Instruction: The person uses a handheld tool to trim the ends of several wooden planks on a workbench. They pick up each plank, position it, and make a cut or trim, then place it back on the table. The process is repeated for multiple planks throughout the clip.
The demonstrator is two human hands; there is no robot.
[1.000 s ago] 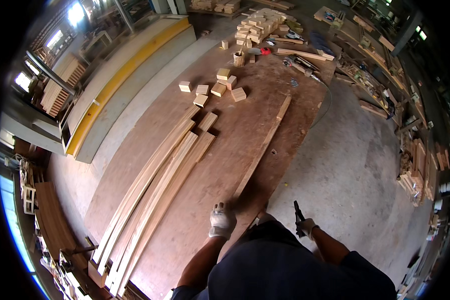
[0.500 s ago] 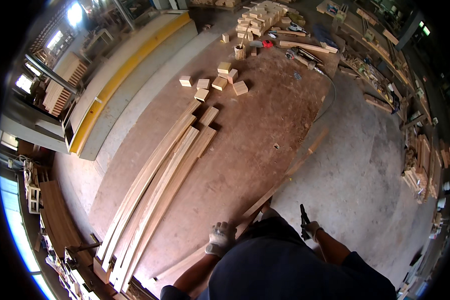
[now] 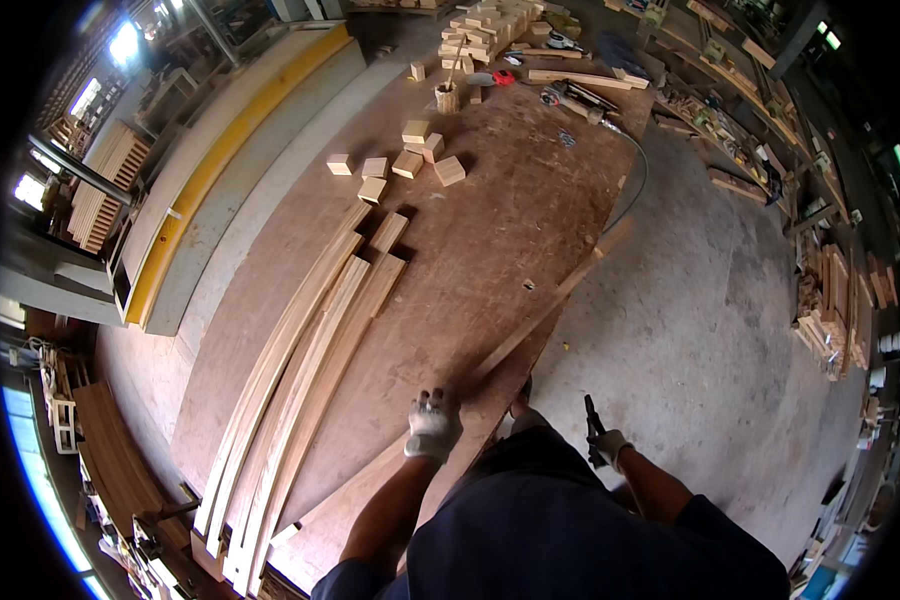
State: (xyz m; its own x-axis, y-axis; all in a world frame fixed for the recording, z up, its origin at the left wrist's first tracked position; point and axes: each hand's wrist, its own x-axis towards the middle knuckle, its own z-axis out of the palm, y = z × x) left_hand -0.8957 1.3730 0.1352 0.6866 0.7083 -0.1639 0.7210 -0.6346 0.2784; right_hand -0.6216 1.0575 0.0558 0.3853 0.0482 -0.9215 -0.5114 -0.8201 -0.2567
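Observation:
My left hand [image 3: 434, 428], in a pale work glove, is closed around a long narrow wooden strip [image 3: 535, 322]. The strip runs diagonally along the right side of a large brown worktable [image 3: 470, 270], its far part near the table's edge. My right hand [image 3: 610, 446], also gloved, is closed on a slim black hand tool [image 3: 594, 420] held upright beside my body, off the table; its exact kind is unclear. To the left of my left hand lie several long wooden boards [image 3: 305, 400], side by side.
Several small wooden blocks [image 3: 407, 165] sit beyond the boards. Farther back are a stack of wood pieces [image 3: 485, 35], a small holder with a stick [image 3: 447, 98], and a power tool with a hose [image 3: 575, 105]. A yellow-edged bench [image 3: 200, 190] stands left; timber piles [image 3: 825, 310] line the right.
My left hand has shifted the wooden strip leftward, farther onto the table. The view has turned slightly, so the table appears farther left. My right hand still holds the black tool.

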